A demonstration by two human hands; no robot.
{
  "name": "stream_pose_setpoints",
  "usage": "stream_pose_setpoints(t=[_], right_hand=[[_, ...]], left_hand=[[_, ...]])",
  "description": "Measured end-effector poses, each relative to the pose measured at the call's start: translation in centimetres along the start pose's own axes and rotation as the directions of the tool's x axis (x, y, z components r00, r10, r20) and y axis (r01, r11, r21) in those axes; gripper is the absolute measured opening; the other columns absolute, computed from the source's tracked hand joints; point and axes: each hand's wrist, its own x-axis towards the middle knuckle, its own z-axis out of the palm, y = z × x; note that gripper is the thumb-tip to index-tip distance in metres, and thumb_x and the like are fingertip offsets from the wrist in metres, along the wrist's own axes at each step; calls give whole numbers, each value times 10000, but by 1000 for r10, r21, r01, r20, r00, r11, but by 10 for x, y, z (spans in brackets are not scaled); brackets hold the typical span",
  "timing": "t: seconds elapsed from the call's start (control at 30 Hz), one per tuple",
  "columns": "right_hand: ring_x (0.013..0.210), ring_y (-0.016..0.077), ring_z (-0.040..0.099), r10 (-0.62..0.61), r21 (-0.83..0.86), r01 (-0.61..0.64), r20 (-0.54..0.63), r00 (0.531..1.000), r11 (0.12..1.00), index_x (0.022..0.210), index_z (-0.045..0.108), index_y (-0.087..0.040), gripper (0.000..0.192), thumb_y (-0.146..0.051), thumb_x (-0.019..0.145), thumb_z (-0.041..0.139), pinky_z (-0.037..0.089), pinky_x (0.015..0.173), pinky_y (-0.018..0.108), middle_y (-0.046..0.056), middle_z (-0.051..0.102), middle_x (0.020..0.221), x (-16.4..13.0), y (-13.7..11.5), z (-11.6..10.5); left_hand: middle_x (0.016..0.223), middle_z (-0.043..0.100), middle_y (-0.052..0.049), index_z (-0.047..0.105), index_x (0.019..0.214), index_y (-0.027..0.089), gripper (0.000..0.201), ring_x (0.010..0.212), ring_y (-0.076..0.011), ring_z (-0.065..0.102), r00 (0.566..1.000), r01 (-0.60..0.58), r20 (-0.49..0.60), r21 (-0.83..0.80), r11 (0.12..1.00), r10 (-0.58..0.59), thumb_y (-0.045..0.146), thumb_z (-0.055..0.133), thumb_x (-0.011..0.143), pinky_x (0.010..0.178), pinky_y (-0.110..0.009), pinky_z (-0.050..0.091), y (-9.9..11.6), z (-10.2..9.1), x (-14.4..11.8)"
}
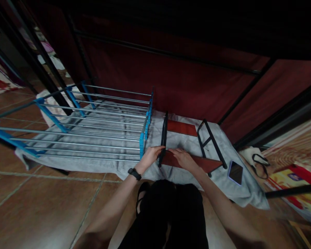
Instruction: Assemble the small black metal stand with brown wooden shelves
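Note:
A small rack of black metal side frames and two reddish-brown boards lies on the grey blanket [129,169]. My left hand [152,155], with a black watch on its wrist, pinches the near end of the left black side frame [164,133]. Close beside it, my right hand [182,158] grips the near reddish-brown board [204,164] by its left end, its fingers over the upper edge and the thumb hidden. Farther back, the other board [181,128] spans toward the right black side frame [212,141].
A blue-and-silver drying rack [101,135] takes up the bed's left side. On the right lies a phone [235,172], with a white bag [252,159] beyond it. Black bed posts [248,91] and a dark red curtain [197,86] enclose the back. Tiled floor [67,197] lies in front.

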Motion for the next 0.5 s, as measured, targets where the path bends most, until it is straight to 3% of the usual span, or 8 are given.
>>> stream_pose_setpoints(t=[0.37, 0.5], right_hand=[[1103, 200, 629, 64, 21, -64, -17, 998, 998, 1301, 577, -200, 355, -176, 994, 398, 457, 979, 344, 93, 670, 1225, 17, -23, 5], [1109, 203, 632, 90, 15, -90, -31, 995, 996, 1266, 593, -218, 325, -187, 992, 422, 457, 969, 342, 84, 684, 1211, 19, -25, 6]], left_hand=[[1196, 704, -105, 566, 1373, 206, 564, 1074, -186, 676, 996, -72, 61, 110, 991, 66, 6, 412, 869, 970, -323, 517, 11, -1, -2], [1204, 692, -117, 536, 1391, 189, 564, 1062, -189, 676, 1000, -29, 3, 108, 994, 29, 15, 417, 868, 965, -331, 522, 13, 0, -5]])
